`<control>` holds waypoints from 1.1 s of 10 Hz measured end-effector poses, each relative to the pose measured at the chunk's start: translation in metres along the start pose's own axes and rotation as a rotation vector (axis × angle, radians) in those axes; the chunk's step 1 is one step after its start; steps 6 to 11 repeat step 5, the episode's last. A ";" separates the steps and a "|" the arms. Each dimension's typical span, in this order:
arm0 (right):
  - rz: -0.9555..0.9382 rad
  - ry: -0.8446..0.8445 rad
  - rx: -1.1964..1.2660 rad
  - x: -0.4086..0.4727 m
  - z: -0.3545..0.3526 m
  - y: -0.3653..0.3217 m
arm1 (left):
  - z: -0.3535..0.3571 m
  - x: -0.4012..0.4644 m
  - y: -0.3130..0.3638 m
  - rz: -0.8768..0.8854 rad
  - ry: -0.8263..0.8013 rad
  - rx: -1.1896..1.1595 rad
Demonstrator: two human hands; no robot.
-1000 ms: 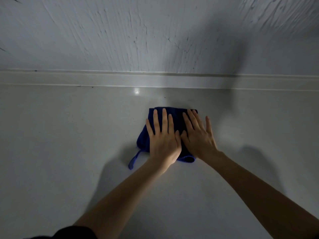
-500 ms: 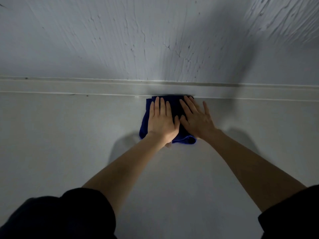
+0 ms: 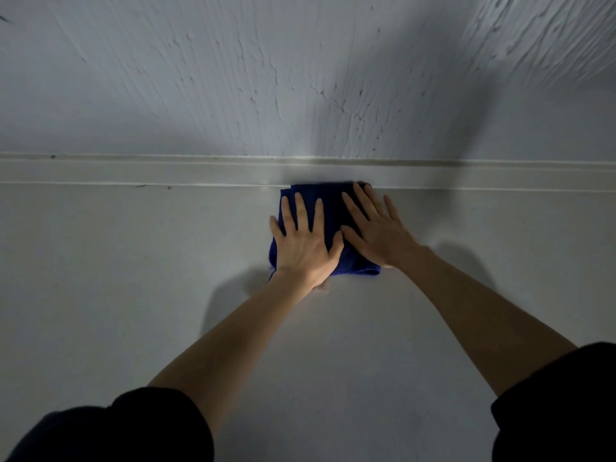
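A folded dark blue cloth (image 3: 331,208) lies flat against the smooth pale wall (image 3: 133,261), its top edge touching the white moulding strip (image 3: 166,173). My left hand (image 3: 305,245) presses on the cloth's left half with straight, spread fingers. My right hand (image 3: 376,231) presses on the right half, fingers straight and fanned, fingertips near the moulding. The two thumbs almost meet over the cloth's middle. Much of the cloth is hidden under both palms.
Above the moulding runs a rough, cracked textured ceiling (image 3: 300,78). Shadows of my arms fall on the wall beside each wrist. Dark sleeves (image 3: 116,428) show at the bottom corners.
Both hands have slid the cloth upward along the wall until it reached the moulding. Its hanging loop is no longer visible. Since half a second ago it has barely moved.
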State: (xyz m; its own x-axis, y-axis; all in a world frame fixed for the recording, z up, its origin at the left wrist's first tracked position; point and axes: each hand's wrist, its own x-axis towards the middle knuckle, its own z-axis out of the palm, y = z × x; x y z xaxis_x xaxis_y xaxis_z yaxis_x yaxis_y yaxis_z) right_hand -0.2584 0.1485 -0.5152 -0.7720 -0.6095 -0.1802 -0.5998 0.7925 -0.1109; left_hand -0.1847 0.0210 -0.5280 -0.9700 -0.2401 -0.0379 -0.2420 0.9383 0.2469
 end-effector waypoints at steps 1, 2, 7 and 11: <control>0.005 -0.009 -0.008 -0.005 0.000 0.000 | -0.001 -0.001 -0.002 -0.002 -0.028 -0.015; 0.059 -0.018 0.039 -0.019 0.000 -0.003 | -0.009 -0.005 -0.005 0.002 -0.097 -0.018; 0.143 -0.213 0.106 -0.057 -0.016 -0.022 | -0.037 -0.036 -0.020 0.006 -0.312 0.062; 0.143 -0.213 0.106 -0.057 -0.016 -0.022 | -0.037 -0.036 -0.020 0.006 -0.312 0.062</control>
